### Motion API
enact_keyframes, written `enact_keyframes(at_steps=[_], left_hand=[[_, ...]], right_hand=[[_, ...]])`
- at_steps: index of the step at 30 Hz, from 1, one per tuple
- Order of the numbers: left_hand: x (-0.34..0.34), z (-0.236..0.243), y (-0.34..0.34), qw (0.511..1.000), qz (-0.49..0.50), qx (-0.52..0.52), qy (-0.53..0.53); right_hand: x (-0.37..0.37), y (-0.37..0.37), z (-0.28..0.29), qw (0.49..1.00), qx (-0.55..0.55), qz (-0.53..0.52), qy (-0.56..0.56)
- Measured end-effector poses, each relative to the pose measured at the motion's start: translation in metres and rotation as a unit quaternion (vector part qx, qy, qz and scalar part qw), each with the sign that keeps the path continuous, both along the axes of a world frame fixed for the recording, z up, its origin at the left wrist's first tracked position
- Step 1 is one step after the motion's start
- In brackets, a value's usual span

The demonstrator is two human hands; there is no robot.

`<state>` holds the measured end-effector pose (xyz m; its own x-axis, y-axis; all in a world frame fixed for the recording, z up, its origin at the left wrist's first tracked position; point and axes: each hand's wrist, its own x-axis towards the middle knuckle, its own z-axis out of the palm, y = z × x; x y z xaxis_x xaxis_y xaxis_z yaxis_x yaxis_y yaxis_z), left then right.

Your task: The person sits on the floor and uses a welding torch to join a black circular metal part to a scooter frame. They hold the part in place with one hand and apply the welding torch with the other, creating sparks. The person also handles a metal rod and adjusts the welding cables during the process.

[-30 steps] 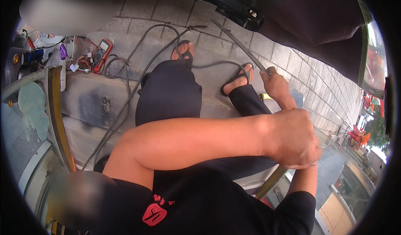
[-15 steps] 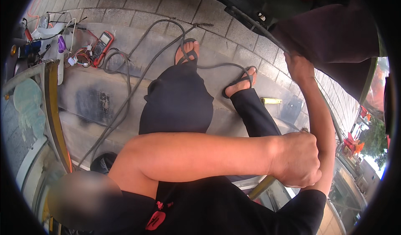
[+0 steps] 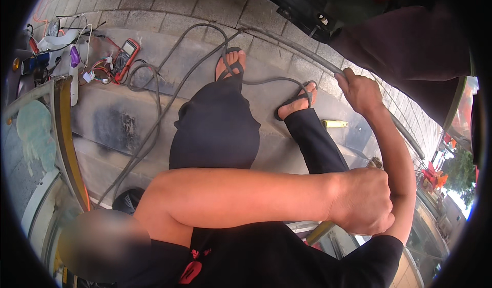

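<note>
My right hand [image 3: 362, 92] is closed around a long dark grey cable [image 3: 292, 44]. From this hand the cable runs left across the paving, and a stretch also shows past my right forearm. My left arm reaches across my body, and my left hand [image 3: 363, 201] is a fist beside my right upper arm. A small brownish, rough-looking bit [image 3: 375, 162] shows just above that fist. What the fist holds is hidden by the back of the hand.
Cable loops lie around my sandalled feet on the stone step [image 3: 210, 47]. A red multimeter [image 3: 125, 60], loose wires [image 3: 105, 70] and a purple-handled tool [image 3: 75, 57] lie left. A yellow-handled tool [image 3: 334, 124] lies right of my foot. A dark cover [image 3: 405, 42] hangs upper right.
My right hand has come slightly down, nearer to me, with the cable. The cable's stretch left of that hand now bows lower across the paving. My left fist has barely shifted.
</note>
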<state>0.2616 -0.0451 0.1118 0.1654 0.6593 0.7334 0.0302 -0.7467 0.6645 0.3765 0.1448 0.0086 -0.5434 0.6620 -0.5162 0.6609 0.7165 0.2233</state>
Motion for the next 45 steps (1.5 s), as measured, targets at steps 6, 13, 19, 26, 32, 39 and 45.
enact_keyframes(at_steps=[6,13,19,26,32,39,45], left_hand=[[-0.001,-0.002,0.002,1.0,0.003,0.015,0.012],[0.004,0.002,-0.004,0.999,-0.025,0.023,0.004],[0.006,0.003,-0.001,1.0,-0.025,0.012,0.005],[0.008,0.001,0.001,1.0,-0.013,0.01,0.004],[0.007,0.0,-0.002,1.0,-0.016,0.004,0.023],[-0.001,0.002,-0.004,0.999,-0.04,0.004,0.026],[-0.002,0.002,-0.004,0.998,-0.057,-0.016,0.016]], right_hand=[[0.021,0.009,-0.014,0.996,0.023,-0.076,-0.026],[0.05,0.027,-0.016,0.994,0.031,-0.1,-0.039],[0.034,0.025,-0.016,0.998,-0.002,-0.056,-0.043],[0.023,-0.007,-0.01,0.994,-0.044,-0.038,-0.092],[0.037,0.005,-0.022,0.994,-0.005,-0.068,-0.087],[0.023,0.035,-0.005,0.997,0.048,-0.043,-0.045],[-0.001,0.011,0.008,0.996,-0.024,0.019,-0.086]])
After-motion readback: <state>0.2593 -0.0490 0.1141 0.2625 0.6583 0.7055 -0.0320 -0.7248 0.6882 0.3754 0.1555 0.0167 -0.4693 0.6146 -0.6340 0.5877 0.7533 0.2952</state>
